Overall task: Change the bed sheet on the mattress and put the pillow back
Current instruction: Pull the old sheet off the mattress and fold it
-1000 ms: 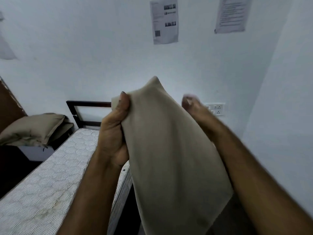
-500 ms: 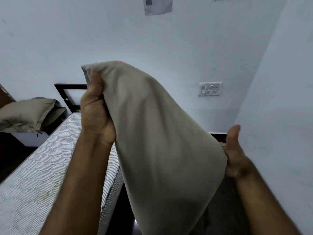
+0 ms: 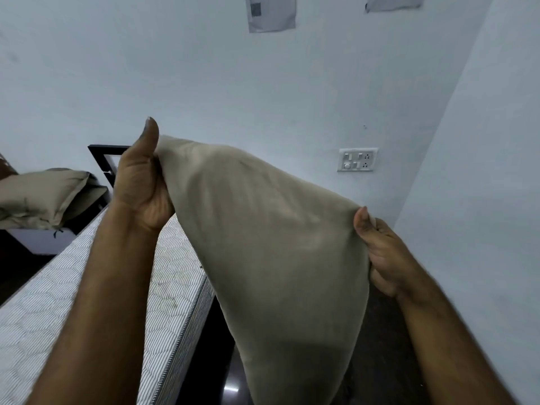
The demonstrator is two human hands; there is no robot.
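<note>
Both hands hold the beige sheet (image 3: 271,252) up at centre: left hand (image 3: 140,188) fisted on its 10 o'clock corner, thumb up, right hand (image 3: 385,255) pinching its 3 o'clock edge. Bare mattress (image 3: 87,302) lies at 8 o'clock, pillow (image 3: 38,197) at 9 o'clock

A plain bedroom, possibly of a hostel or dormitory type. At 9 o'clock, a single bed with a bare quilted mattress (image 3: 96,290) and a dark headboard frame (image 3: 106,159) stands against a painted wall (image 3: 204,92). At 10 o'clock, a pillow (image 3: 38,197) in a tan cover lies on a low surface beside the bed. At 12 and 1 o'clock, two printed notices (image 3: 271,13) are stuck to the wall. At 2 o'clock, a switch-and-socket plate (image 3: 357,159) is mounted near the corner. The floor (image 3: 216,361) is dark.
</note>
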